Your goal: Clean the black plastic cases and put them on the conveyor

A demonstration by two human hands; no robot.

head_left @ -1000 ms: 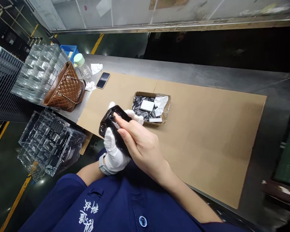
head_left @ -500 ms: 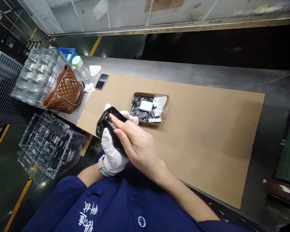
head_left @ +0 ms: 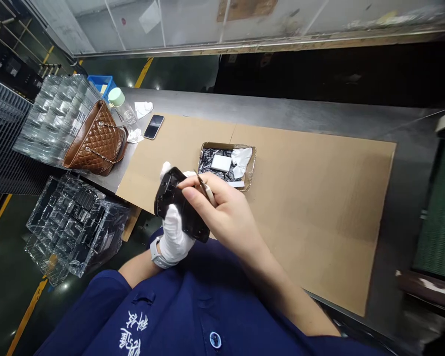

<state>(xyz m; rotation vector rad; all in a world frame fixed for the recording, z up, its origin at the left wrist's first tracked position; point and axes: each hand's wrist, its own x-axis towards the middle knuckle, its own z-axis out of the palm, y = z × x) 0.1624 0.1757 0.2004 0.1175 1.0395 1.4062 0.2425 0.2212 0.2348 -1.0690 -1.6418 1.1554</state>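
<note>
My left hand (head_left: 173,236), in a white glove, is wrapped around a black plastic housing (head_left: 189,217) with small raised features on its upper end. The housing is tilted in front of my body. My bare right hand (head_left: 226,207) is closed around a slim pointed tool (head_left: 206,190) with a dark tip and a whitish body; its exact kind is unclear. That hand's thumb and index fingertip are at the housing's surface, and any small piece between them cannot be made out. Just beyond the hands sits a small cardboard box (head_left: 249,175) of small black pieces.
A white block (head_left: 221,162) and white cloth (head_left: 241,160) lie in the box. Cardboard (head_left: 311,207) covers the table. At the left are a phone (head_left: 154,126), a brown quilted bag (head_left: 96,141), a bottle (head_left: 124,106) and stacked clear trays (head_left: 55,113). Wrapped black parts (head_left: 77,217) stand lower left.
The housing has turned and shows more of its face. My right hand has drawn slightly back to the right, and the pointed tool in it has come into view.
</note>
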